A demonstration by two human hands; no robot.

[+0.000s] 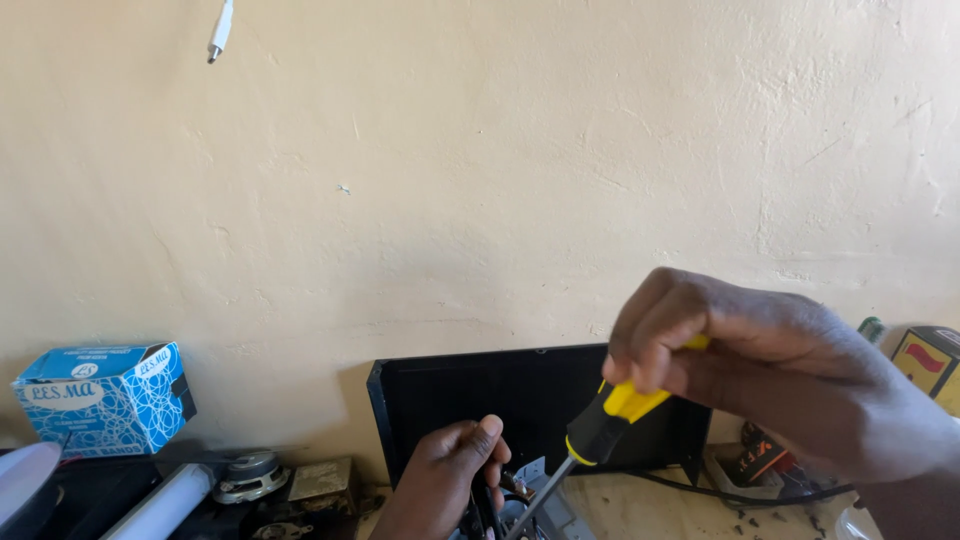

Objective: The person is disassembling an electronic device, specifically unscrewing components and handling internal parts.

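The right hand is clenched round a screwdriver w/ a yellow and black handle; the fingers wrap the yellow butt end, and the black collar plus steel shaft run down and to the left from the fist. The tip drops out of view at the bottom edge, just beside the left hand.

That left hand looks curled onto something dark by small metal parts, but what exactly it grips is cut off by the frame, so I can't tell if it truly holds or only steadies.

Handling, as a judgement: the screwdriver should be light and stiff, w/ a moulded plastic handle that gives decent purchase (the black part looks rubbery, less slippery than the yellow). Best hold is where the fist already sits, high on the handle for turning; the bare shaft is thin, smooth, poor to grip.

Behind both hands, a flat black panel leans against the rough cream plaster wall; it is rigid and matt, probably thin, maybe fragile at the edges. A black cable trails below the fist. Well away on the left-hand side sit a blue-and-white cardboard box and a white tube.
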